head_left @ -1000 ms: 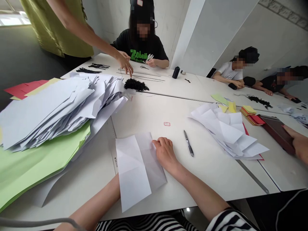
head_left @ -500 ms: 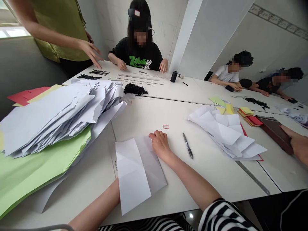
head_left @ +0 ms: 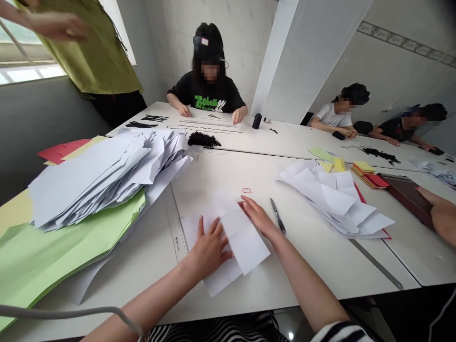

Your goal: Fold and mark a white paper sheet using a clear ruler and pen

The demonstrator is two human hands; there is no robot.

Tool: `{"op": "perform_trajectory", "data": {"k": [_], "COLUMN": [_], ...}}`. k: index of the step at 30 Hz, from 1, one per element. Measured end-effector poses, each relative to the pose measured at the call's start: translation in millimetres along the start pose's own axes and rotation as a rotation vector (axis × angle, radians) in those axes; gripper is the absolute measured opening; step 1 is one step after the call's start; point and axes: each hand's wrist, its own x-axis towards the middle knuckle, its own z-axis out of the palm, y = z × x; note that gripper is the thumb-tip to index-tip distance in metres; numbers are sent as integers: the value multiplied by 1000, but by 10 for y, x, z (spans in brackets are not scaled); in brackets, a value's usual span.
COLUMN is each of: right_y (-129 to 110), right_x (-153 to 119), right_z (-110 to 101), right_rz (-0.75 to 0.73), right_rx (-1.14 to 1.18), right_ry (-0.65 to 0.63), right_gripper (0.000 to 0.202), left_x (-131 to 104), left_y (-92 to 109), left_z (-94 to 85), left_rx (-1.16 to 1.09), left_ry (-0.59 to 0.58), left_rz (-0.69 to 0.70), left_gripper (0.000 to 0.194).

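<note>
A folded white sheet of paper (head_left: 245, 237) lies on the white table, one flap over toward the right. My left hand (head_left: 210, 244) rests on the paper's left part, its fingers spread. At the paper's upper right edge is my right hand (head_left: 258, 216), fingers stretched out and apart from one another, touching or very near the flap. A pen (head_left: 278, 216) lies just right of my right hand. Beside the paper's left edge is a clear ruler (head_left: 180, 232).
Piled white sheets (head_left: 96, 175) over green paper (head_left: 89, 242) fill the left. To the right are folded white papers (head_left: 335, 199), a metal ruler (head_left: 375, 263) and a brown box (head_left: 406, 194) touched by another person's hand. Other people sit across the table.
My left hand has come out from under the paper onto its top. The flap has swung to the right, and my right hand has opened and moved right. A standing person's arm has lifted away.
</note>
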Motion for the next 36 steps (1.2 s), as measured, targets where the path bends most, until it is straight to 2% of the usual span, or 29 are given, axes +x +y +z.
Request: {"op": "perform_trajectory", "data": {"k": [2, 4, 6, 9, 11, 15, 20, 24, 27, 30, 32, 36], "right_y": [20, 45, 65, 68, 56, 45, 88, 138, 159, 160, 159, 148], "right_x": [-117, -203, -271, -368, -422, -472, -521, -578, -573, -515, -470, -439], "right_z": [-197, -381, -521, -622, -632, -638, -704, -780, -851, -878, -845, -670], "right_rz": [117, 203, 244, 241, 255, 346, 385, 428, 472, 401, 381, 423], "right_rx": [285, 473, 550, 583, 598, 619, 563, 506, 551, 605, 620, 634], "right_ry": [-11, -1, 21, 18, 0, 1, 26, 60, 56, 12, -14, -105], "right_gripper": [47, 54, 59, 61, 60, 61, 44, 43, 45, 52, 51, 37], "left_x": [43, 87, 111, 84, 14, -246, -541, -573, -542, -516, -508, -509], "left_y": [40, 62, 58, -6, -94, -333, -501, -479, -428, -358, -307, -226], "left_z": [22, 66, 107, 103, 54, -50, -56, -19, 10, 36, 52, 86], "left_rx": [-5, -16, -35, -58, -61, -41, -83, -86, -71, -54, -48, -38], "left_ry": [-53, -69, -60, -58, -52, -53, -124, -97, -80, -64, -53, -33], "left_rz": [10, 3, 9, 53, 54, -60, -48, -57, -61, -65, -71, -80], "left_gripper": [46, 51, 51, 50, 51, 53, 52, 53, 54, 54, 55, 53]}}
